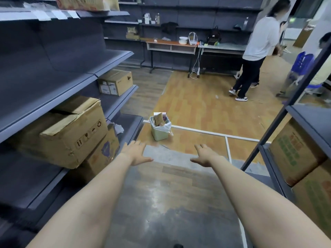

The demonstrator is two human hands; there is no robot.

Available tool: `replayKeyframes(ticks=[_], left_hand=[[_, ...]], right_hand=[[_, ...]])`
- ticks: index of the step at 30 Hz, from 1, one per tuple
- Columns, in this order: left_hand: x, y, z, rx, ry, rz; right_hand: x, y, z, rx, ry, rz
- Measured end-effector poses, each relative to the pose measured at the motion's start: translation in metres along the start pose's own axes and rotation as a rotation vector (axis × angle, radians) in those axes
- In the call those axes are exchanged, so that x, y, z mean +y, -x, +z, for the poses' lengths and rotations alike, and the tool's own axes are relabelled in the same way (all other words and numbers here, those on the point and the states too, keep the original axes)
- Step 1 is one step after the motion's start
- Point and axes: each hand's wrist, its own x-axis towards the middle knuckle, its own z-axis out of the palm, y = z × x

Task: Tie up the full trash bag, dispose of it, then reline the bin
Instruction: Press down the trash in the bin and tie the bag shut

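A small pale green bin (159,133) stands on the floor ahead, at the end of the left shelving. A white trash bag (166,125) lines it, folded over the rim, and paper and wrappers stick out of the top. Both my arms reach forward, well short of the bin. My left hand (136,152) is held out flat with fingers spread and holds nothing. My right hand (204,155) is likewise flat and empty, a little right of the bin's line.
Dark shelving (114,56) with cardboard boxes (71,131) runs along the left. More shelves with boxes (297,151) stand on the right. A person (258,47) walks at the far right, beside another figure. Desks (172,45) line the back wall. A white strip (215,133) crosses the floor.
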Motion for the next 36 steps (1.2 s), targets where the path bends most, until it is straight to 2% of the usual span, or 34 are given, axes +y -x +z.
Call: replayKeyframes(ticks=[6,15,28,36], left_hand=[[0.023,-0.091,-0.039,0.045,0.034,0.001],[0.014,-0.181,-0.051,-0.034,-0.019,-0.070],[-0.042,-0.384,-0.094,-0.027,0.013,-0.095],[-0.070,-0.478,-0.116,-0.058,0.008,-0.124]], right_hand=[[0.042,-0.088,-0.052,-0.001,0.008,-0.003],[0.070,-0.183,-0.083,-0.047,0.018,-0.029],[0.056,-0.382,-0.158,-0.045,0.050,-0.050],[0.052,-0.484,-0.195,-0.084,0.071,-0.070]])
